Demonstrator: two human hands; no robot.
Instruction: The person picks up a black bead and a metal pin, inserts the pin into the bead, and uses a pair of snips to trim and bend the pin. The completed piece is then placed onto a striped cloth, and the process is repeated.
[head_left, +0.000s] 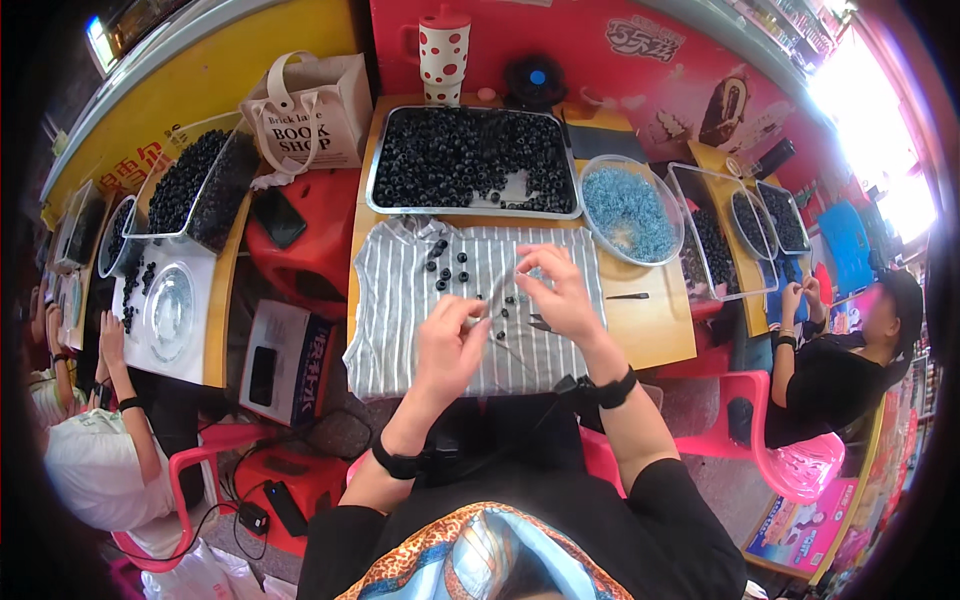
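My left hand [449, 347] hovers over a grey-and-white striped cloth [385, 330], its thumb and fingers brought together in a pinch. Higher and to the right, my right hand [558, 292] also pinches, thumb against bent fingers. Whatever is between the fingertips of either hand is too small to make out. A dark pointed tool tip [539, 323] shows just under my right hand. Several small black bead-like rings [443, 272] lie loose on the cloth, left of and between the hands. Beyond the cloth stands a metal tray [374, 190] heaped with more black rings.
Right of the tray, a clear round tub [679, 250] holds small pale-blue pieces. A slim dark tool [628, 296] lies on the wooden table [660, 330]. Behind stand a polka-dot tumbler [444, 60] and a canvas bag [335, 120]. Co-workers sit at both sides.
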